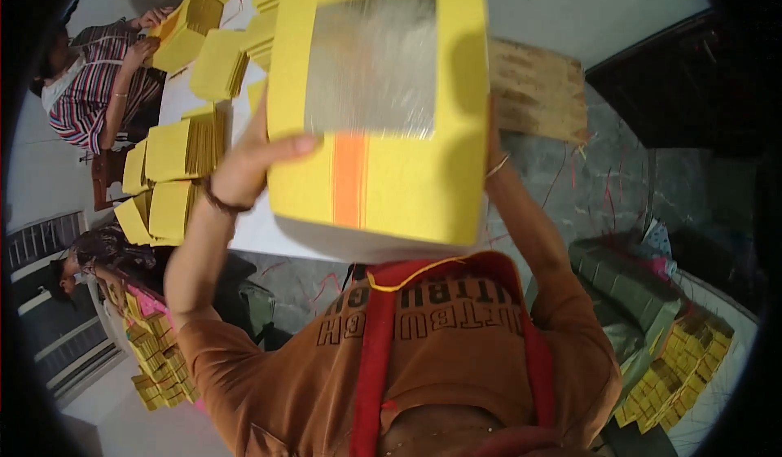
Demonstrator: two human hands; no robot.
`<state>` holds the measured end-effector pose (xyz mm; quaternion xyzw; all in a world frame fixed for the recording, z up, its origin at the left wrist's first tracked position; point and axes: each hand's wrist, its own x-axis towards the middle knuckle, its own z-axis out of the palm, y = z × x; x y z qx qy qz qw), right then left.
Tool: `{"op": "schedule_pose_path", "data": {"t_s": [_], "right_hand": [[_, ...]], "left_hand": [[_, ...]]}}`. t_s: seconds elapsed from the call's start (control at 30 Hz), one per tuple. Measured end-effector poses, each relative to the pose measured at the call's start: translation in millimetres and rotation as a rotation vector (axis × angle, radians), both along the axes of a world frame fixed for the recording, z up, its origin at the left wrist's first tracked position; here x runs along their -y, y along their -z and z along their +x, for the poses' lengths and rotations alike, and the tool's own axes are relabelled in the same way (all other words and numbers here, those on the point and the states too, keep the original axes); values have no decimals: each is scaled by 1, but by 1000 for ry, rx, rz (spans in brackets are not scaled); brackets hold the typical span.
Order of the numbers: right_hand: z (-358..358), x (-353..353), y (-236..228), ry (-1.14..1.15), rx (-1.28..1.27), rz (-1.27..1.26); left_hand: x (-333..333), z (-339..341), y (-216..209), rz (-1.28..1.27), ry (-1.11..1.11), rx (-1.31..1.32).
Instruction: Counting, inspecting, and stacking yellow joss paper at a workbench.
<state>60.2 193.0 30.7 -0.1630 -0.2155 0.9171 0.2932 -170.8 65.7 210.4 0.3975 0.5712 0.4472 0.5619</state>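
Note:
Between my two hands, raised in front of my chest, is a large yellow box (407,180) with a clear film window and an orange stripe below it. My left hand (254,160) grips its left side, the thumb lying on the front face and the fingers out of sight behind. At the right side my right hand (494,135) holds the box, mostly hidden by it. Beneath the box is a white table (314,249). Stacks of flat yellow card pieces (175,147) stand on the table to my left.
At the far left a person in a striped top (106,82) handles yellow card. Another person (106,261) is at the lower left, near bundled yellow pieces (159,363). A wooden board (538,90) lies to the right. More yellow bundles (676,367) sit at the lower right.

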Motion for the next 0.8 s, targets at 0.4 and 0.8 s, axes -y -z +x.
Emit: {"op": "schedule_pose_path", "data": {"t_s": [0.4, 0.8], "right_hand": [[42, 147, 75, -197, 253, -257], [61, 145, 98, -98, 140, -277]], "left_hand": [[137, 40, 89, -235, -108, 243], [120, 63, 109, -213, -33, 254]]}}
